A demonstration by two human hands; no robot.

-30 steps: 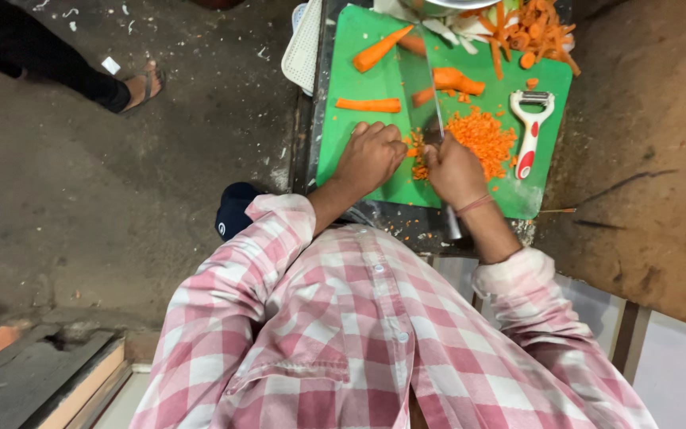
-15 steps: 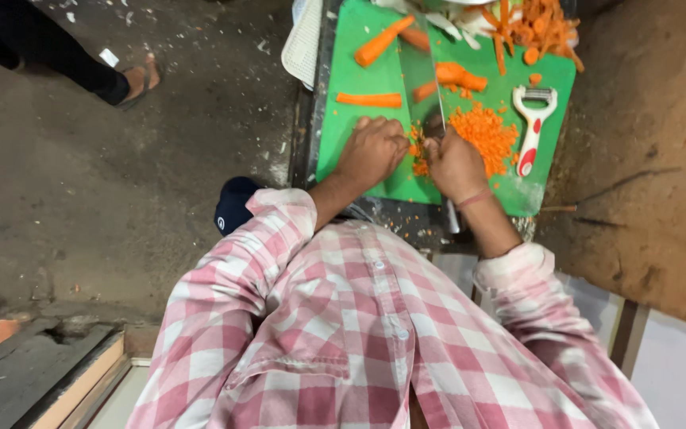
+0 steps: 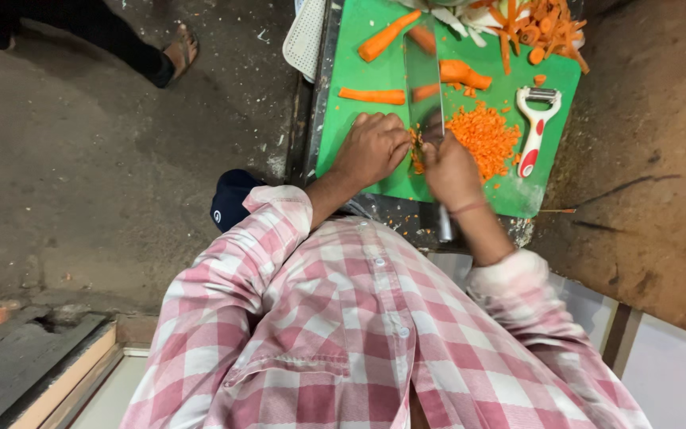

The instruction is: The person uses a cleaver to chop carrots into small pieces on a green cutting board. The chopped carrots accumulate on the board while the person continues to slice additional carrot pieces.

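Your green cutting board [image 3: 375, 171] sits at the table's near edge, with bare floor [image 3: 105, 159] to its left. Your right hand [image 3: 450, 167] is curled tight around one big knife [image 3: 423, 75]. Your left hand [image 3: 372, 148] bends over carrot bits [image 3: 416, 151] beside the blade. One peeler [image 3: 533, 127] lies right of the chopped carrot pile [image 3: 484, 135].

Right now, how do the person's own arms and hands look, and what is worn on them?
Both hands, left hand and right hand, are bare, without gloves. A pink-and-white checked shirt has its sleeves rolled back from the forearms. A thin band circles the right wrist.
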